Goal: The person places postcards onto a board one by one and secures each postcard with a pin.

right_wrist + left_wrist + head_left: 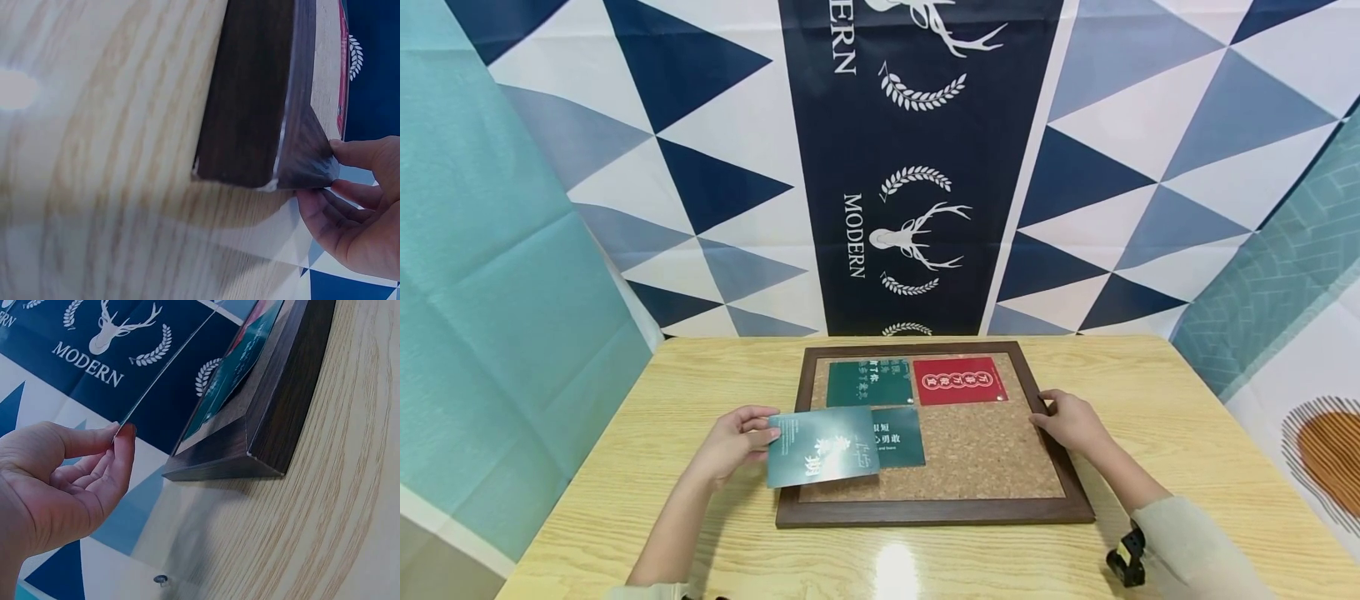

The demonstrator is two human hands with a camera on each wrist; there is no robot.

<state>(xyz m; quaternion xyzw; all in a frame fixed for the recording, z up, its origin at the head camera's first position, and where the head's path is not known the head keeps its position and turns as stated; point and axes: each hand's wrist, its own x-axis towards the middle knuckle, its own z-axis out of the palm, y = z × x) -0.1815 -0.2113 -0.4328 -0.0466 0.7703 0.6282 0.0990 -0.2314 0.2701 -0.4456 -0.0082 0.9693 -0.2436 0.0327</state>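
Note:
My left hand pinches a green card with white writing by its left edge, between thumb and fingers. In the left wrist view the card shows edge-on, raised beside the dark wood-framed cork board. In the head view it overlaps the board's left frame and part of another green card. My right hand holds the board's right frame, thumb on top and fingers at the outer side, as the right wrist view shows. A dark green card and a red card lie on the cork's upper part.
Under the board is a light wood table. A patterned cloth hangs behind its far edge. In the left wrist view, a small shiny metal piece lies on the table left of the board.

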